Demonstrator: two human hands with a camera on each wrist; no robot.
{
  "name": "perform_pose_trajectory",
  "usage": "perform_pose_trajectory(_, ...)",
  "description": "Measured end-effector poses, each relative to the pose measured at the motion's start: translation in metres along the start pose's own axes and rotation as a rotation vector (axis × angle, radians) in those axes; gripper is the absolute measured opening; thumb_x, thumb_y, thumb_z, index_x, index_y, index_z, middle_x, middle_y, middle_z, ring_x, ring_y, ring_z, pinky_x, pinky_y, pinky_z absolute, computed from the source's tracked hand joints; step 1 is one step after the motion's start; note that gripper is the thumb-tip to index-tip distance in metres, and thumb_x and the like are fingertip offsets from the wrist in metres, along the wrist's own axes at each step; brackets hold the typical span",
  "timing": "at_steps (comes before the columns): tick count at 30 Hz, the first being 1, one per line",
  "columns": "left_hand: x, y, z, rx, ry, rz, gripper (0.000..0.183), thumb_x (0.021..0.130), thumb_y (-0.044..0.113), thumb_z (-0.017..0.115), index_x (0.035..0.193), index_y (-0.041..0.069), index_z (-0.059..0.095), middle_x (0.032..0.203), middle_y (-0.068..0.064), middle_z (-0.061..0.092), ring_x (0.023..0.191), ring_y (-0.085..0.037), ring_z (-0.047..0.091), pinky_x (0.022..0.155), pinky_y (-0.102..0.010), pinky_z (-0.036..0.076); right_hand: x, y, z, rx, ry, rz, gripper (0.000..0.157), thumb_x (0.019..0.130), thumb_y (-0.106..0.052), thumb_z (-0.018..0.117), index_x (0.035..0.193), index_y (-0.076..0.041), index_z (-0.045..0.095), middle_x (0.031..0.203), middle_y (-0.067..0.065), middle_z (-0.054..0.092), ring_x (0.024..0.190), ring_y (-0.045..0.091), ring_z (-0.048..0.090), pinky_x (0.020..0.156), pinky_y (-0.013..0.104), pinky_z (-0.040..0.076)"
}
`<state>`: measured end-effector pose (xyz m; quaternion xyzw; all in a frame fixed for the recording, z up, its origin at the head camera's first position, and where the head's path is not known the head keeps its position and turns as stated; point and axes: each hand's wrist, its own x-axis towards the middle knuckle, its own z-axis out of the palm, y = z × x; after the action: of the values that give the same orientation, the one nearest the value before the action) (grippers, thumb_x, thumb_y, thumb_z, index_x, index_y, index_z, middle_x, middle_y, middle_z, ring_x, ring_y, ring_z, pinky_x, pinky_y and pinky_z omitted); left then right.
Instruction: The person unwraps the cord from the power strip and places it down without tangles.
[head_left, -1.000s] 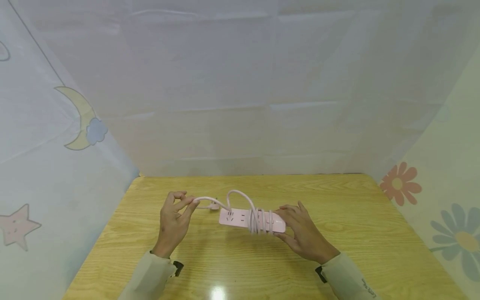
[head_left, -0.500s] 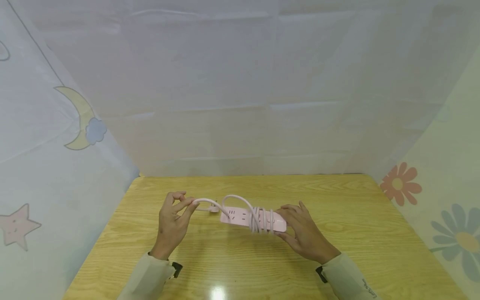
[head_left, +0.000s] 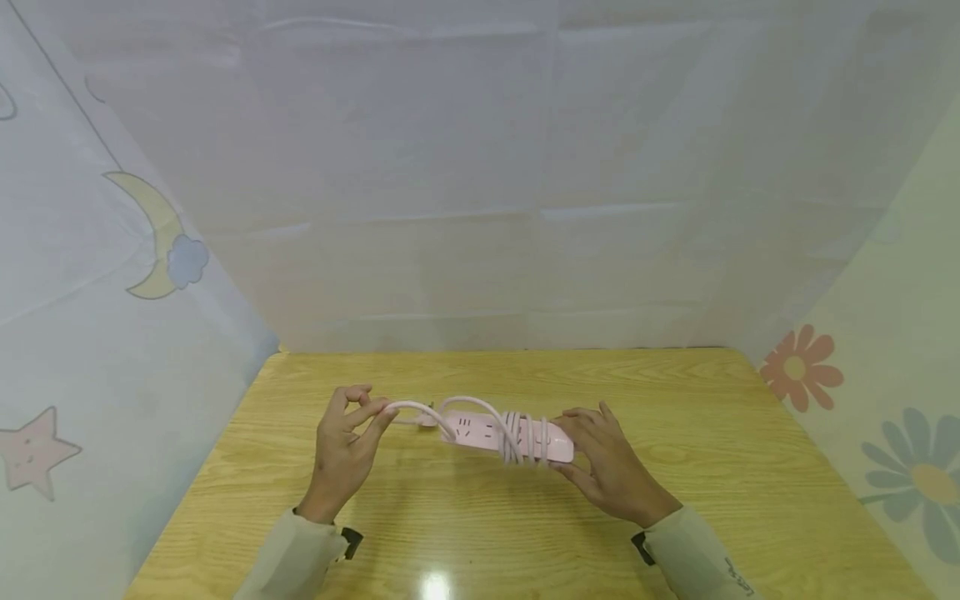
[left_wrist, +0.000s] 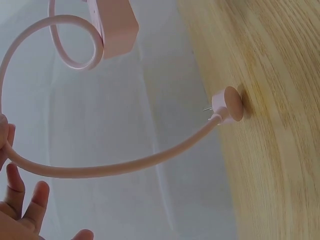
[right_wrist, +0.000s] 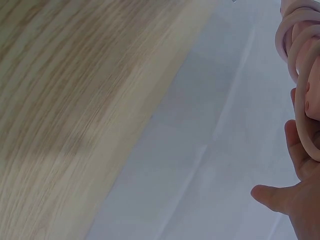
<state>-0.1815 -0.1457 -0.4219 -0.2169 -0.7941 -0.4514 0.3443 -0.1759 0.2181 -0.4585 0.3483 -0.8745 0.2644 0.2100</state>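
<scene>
A pink power strip point(head_left: 472, 429) is held up over the wooden table, its cord point(head_left: 513, 437) wound several times around its right half. My right hand point(head_left: 611, 467) grips the strip's right end between thumb and fingers. With thumb and index finger, my left hand point(head_left: 347, 454) pinches the free stretch of cord to the left of the strip. From that pinch the cord runs to a pink plug point(left_wrist: 231, 105), whose rounded back touches or nearly touches the tabletop in the left wrist view, metal prongs pointing away from it. A loose loop of cord point(head_left: 468, 400) arches above the strip.
The wooden table point(head_left: 480, 533) spreads beneath both hands. A pale sheet point(head_left: 480, 208) hangs behind its far edge. Printed side sheets stand left and right, one with a moon point(head_left: 153, 233), the other with a red flower point(head_left: 801, 367).
The loose loop above the strip has sunk lower and shifted left. The strip's left end has tilted and moved slightly. My left hand keeps its pinch and my right hand its grip.
</scene>
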Motion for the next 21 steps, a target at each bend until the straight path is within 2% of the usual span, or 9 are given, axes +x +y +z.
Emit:
perform_pose_trajectory(12, -0.0015, 0.0008, -0.0023, -0.002, -0.024, 0.026, 0.017, 0.079, -0.012, 0.076, 0.095, -0.005, 0.077, 0.094, -0.011, 0.050, 0.118, -0.033, 0.054, 0.103, -0.017, 0.035, -0.0002, 0.0003, 0.0011, -0.008, -0.009, 0.009, 0.049, 0.089, -0.025, 0.075, 0.132, -0.013, 0.058, 0.122, 0.007, 0.065, 0.124, 0.033, 0.051, 0.104, 0.076, 0.017)
perform_pose_trajectory(14, -0.0019, 0.0011, -0.0026, 0.004, -0.027, 0.026, 0.017, 0.079, -0.011, 0.077, 0.095, -0.005, 0.077, 0.094, -0.011, 0.050, 0.118, -0.033, 0.054, 0.103, -0.022, 0.038, 0.0000, 0.0004, 0.0009, -0.007, -0.010, 0.010, 0.049, 0.088, -0.023, 0.076, 0.132, -0.013, 0.057, 0.123, 0.007, 0.065, 0.124, 0.033, 0.051, 0.104, 0.076, 0.017)
perform_pose_trajectory(17, -0.0028, 0.0010, -0.0028, 0.013, -0.035, 0.023, 0.017, 0.079, -0.011, 0.077, 0.094, -0.004, 0.077, 0.094, -0.010, 0.051, 0.118, -0.033, 0.054, 0.100, -0.037, 0.042, 0.0005, 0.0003, 0.0005, -0.010, -0.012, 0.009, 0.051, 0.087, -0.022, 0.077, 0.133, -0.013, 0.057, 0.122, 0.007, 0.065, 0.124, 0.034, 0.051, 0.104, 0.077, 0.017)
perform_pose_trajectory(21, -0.0038, 0.0007, -0.0026, 0.012, -0.051, 0.021, 0.016, 0.079, -0.011, 0.077, 0.093, -0.004, 0.077, 0.095, -0.010, 0.051, 0.118, -0.035, 0.054, 0.096, -0.051, 0.042, 0.0009, 0.0004, 0.0001, -0.012, -0.012, 0.007, 0.052, 0.086, -0.021, 0.077, 0.133, -0.013, 0.057, 0.122, 0.006, 0.065, 0.124, 0.034, 0.051, 0.104, 0.077, 0.016)
